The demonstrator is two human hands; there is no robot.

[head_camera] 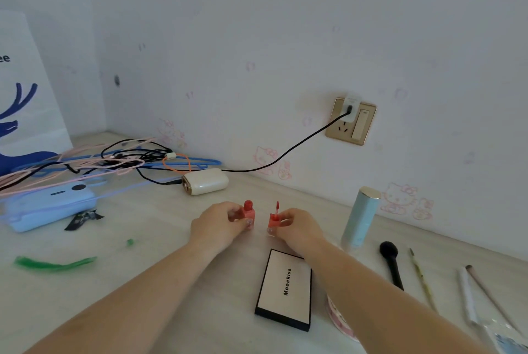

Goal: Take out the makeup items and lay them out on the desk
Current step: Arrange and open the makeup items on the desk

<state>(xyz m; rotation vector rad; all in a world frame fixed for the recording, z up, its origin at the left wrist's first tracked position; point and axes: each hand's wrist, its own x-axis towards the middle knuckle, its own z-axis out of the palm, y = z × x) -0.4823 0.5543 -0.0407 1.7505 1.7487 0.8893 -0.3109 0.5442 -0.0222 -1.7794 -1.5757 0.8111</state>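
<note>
Desk [160, 282]: pale top under both forearms, and the laid-out makeup sits mostly out past the right hand.
Palette [284, 289]: flat "Mooekiss" case lying just behind the right wrist, long axis running back toward the person.
Teal tube [361, 218]: standing upright just outside the right hand, near the wall.
Black brush [391, 263]: lying flat beyond the tube, further out to the right.
Left hand [218, 225]: fingers curled round the lip gloss bottle [248, 212], holding it upright with its open neck pointing up.
Right hand [297, 228]: pinching the cap [275, 219], with the wand [277, 206] sticking straight up, tip away from the bottle.
Gap: bottle and cap side by side, close but apart, both axes upright.
Next move, my read: the wand tip points the wrong way for the neck, so the right hand would have to turn the cap over before it goes inward to the left hand's bottle.
</note>
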